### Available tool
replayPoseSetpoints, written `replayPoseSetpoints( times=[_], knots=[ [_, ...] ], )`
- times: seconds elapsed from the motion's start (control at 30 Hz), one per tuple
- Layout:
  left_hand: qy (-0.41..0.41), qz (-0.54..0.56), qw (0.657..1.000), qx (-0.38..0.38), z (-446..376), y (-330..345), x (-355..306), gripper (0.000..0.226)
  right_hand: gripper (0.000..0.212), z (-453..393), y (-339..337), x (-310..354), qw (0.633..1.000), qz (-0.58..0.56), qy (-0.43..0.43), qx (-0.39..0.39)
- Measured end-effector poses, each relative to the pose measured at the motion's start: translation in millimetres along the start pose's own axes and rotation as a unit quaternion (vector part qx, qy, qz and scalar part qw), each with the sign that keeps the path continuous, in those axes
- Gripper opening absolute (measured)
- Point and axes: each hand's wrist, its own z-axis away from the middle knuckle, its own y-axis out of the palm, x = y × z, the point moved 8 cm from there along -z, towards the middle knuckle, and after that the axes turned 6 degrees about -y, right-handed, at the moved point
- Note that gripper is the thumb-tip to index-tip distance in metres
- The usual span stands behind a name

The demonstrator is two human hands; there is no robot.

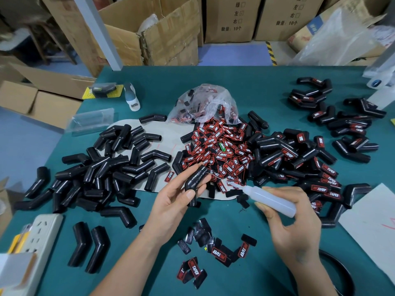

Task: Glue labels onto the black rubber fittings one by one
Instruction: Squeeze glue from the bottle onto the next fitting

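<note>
Dozens of unlabelled black elbow fittings [111,165] lie heaped on the left half of the green work table [256,82]. Near the left edge, a white power strip [40,238] rests beside two separate fittings. At the table's far centre, a clear plastic bag [205,103] lies open, holding red-and-black labels; more labels [222,150] spill from its mouth into a pile, most printed "TAPER" in white lettering. One green label sits among them.

The left hand [177,199] grips one bent black fitting [195,184] between thumb and fingers, held above the table just in front of the label pile. The right hand [292,223] holds a translucent glue bottle [271,199], fingers curled round its body, nozzle pointing toward the held fitting. A few loose labels [215,253] lie between the forearms, some face down.

Labelled fittings [324,167] are stacked to the right. Behind the table, cardboard cartons [233,20] carry Chinese characters and "10".
</note>
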Motion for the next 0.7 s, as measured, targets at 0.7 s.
replayPoseSetpoints(
  times=[0.7],
  knots=[
    [0.004, -0.024, 1.0, 0.014, -0.9, 0.2, 0.6, 0.053, 0.028, 1.0, -0.8, -1.2, 1.0, -0.019, 0.006, -0.007]
  ],
)
